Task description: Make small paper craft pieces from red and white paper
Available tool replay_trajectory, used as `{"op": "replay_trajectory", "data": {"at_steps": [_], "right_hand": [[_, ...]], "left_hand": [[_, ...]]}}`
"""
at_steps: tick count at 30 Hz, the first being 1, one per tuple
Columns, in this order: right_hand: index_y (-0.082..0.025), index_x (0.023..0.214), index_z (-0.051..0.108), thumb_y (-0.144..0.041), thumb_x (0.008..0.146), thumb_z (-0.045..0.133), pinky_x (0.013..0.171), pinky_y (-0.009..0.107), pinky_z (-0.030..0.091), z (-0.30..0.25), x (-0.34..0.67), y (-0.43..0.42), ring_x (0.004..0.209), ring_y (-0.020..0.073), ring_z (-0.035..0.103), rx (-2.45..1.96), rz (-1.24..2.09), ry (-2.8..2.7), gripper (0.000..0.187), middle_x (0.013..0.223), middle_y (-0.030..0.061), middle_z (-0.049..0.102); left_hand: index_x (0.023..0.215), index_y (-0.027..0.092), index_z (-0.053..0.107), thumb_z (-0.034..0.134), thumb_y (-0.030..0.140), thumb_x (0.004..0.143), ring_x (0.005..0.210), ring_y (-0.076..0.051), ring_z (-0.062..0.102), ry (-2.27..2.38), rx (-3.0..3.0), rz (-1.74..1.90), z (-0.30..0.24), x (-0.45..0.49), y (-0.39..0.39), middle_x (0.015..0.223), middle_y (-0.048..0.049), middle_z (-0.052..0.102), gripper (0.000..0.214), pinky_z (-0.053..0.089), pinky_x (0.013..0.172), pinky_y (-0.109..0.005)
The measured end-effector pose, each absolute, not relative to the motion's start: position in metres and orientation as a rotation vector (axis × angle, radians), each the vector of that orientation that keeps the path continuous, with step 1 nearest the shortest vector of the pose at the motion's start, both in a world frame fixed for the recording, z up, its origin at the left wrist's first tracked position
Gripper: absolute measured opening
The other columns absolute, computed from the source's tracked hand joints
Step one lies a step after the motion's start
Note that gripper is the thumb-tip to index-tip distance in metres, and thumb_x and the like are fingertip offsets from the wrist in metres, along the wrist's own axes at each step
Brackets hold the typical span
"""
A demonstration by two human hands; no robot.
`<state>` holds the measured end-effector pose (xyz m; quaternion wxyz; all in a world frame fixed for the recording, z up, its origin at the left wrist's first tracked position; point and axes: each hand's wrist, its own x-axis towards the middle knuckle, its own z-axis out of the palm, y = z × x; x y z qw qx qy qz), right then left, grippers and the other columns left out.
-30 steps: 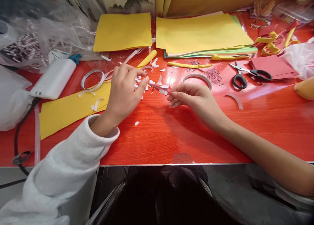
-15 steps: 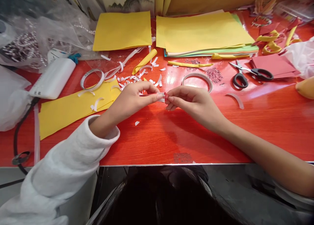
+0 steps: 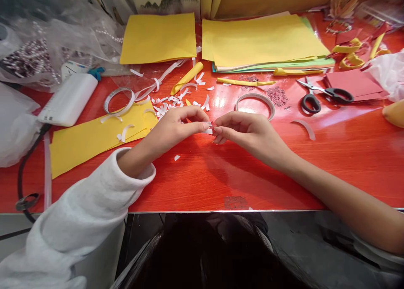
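My left hand (image 3: 176,127) and my right hand (image 3: 246,131) meet fingertip to fingertip over the middle of the red table (image 3: 221,171). Both pinch a small red paper piece (image 3: 212,125) with a white strip on it; most of it is hidden by the fingers. A litter of white paper scraps (image 3: 170,99) lies just behind my left hand. A yellow sheet (image 3: 94,135) lies to the left of that hand. A ring of tape (image 3: 255,103) rests just behind my right hand.
Scissors (image 3: 322,96) lie at the right near red paper (image 3: 353,83). Yellow paper stacks (image 3: 261,41) sit at the back. A second tape ring (image 3: 118,100), a white box (image 3: 69,100) and plastic bags (image 3: 47,49) fill the left. A rolled yellow tube (image 3: 187,78) lies mid-back.
My left hand came back from the scraps toward my right hand and pinched the red piece. The piece has gone from stretched out between the hands to mostly hidden between the fingertips.
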<state>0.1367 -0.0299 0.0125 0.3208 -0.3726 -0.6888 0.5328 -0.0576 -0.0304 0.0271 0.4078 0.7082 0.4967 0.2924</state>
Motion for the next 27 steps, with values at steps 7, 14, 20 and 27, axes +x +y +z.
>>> {"op": "replay_trajectory", "data": {"at_steps": [7, 14, 20, 27], "right_hand": [[-0.015, 0.085, 0.066, -0.026, 0.083, 0.059, 0.068, 0.028, 0.053, 0.0155, 0.1366, -0.0292, 0.068, 0.0130, 0.065, -0.984, 1.493, -1.736, 0.013, 0.075, 0.0017, 0.066], [-0.016, 0.082, 0.066, -0.024, 0.083, 0.060, 0.068, 0.027, 0.054, 0.0159, 0.1334, -0.0280, 0.069, 0.0134, 0.066, -1.032, 1.602, -1.670, 0.011, 0.071, 0.0020, 0.067], [-0.015, 0.073, 0.066, -0.028, 0.086, 0.057, 0.066, 0.028, 0.055, 0.0176, 0.1322, -0.0263, 0.065, 0.0146, 0.067, -1.045, 1.749, -1.557, 0.021, 0.072, 0.0052, 0.069], [-0.014, 0.077, 0.067, -0.030, 0.084, 0.062, 0.062, 0.023, 0.055, 0.0200, 0.1355, -0.0271, 0.063, 0.0124, 0.067, -1.039, 1.680, -1.633, 0.018, 0.071, 0.0038, 0.069]], "left_hand": [[0.076, 0.017, 0.067, 0.055, 0.030, 0.081, 0.076, -0.013, 0.058, 1.222, 1.730, 0.795, 0.0241, -0.0578, -0.0306, 0.076, 0.0005, 0.066, 0.018, 0.043, 0.072, -0.026], [0.072, 0.017, 0.066, 0.062, 0.029, 0.077, 0.069, -0.011, 0.055, 1.200, 1.758, 0.802, 0.0245, -0.0568, -0.0318, 0.072, 0.0014, 0.065, 0.013, 0.041, 0.065, -0.024], [0.075, 0.018, 0.067, 0.063, 0.030, 0.078, 0.072, -0.012, 0.057, 1.199, 1.762, 0.810, 0.0252, -0.0578, -0.0317, 0.074, 0.0008, 0.065, 0.014, 0.043, 0.068, -0.025], [0.083, 0.019, 0.070, 0.057, 0.038, 0.084, 0.082, -0.014, 0.062, 1.153, 1.607, 0.836, 0.0247, -0.0574, -0.0320, 0.084, -0.0014, 0.068, 0.023, 0.048, 0.076, -0.026]]}}
